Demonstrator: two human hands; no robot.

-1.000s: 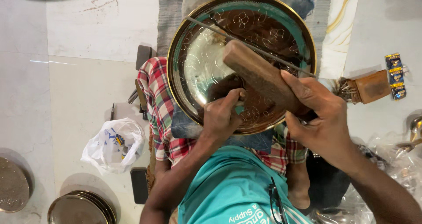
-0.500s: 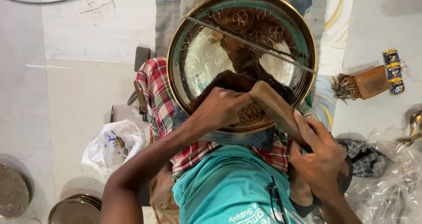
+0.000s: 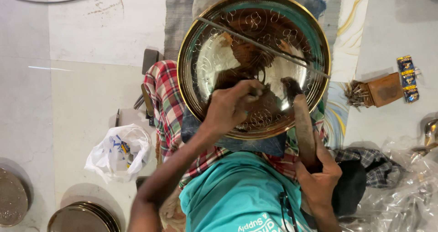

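On the person's lap, over a checked cloth [image 3: 162, 100], lies a big round brass plate [image 3: 200, 54] with engraved flower patterns and a shiny middle. A thin metal rod [image 3: 237, 33] lies across the plate, from upper left to right edge. The left hand [image 3: 230, 106] rests on the lower part of the plate, fingers curled together around something small; what it is I cannot tell. The right hand [image 3: 319, 172] is clamped on the lower end of a wooden mallet [image 3: 303, 125], whose head touches the plate. Nearby on the floor are a white plastic bag [image 3: 118, 152] and stacked metal plates [image 3: 82, 218].
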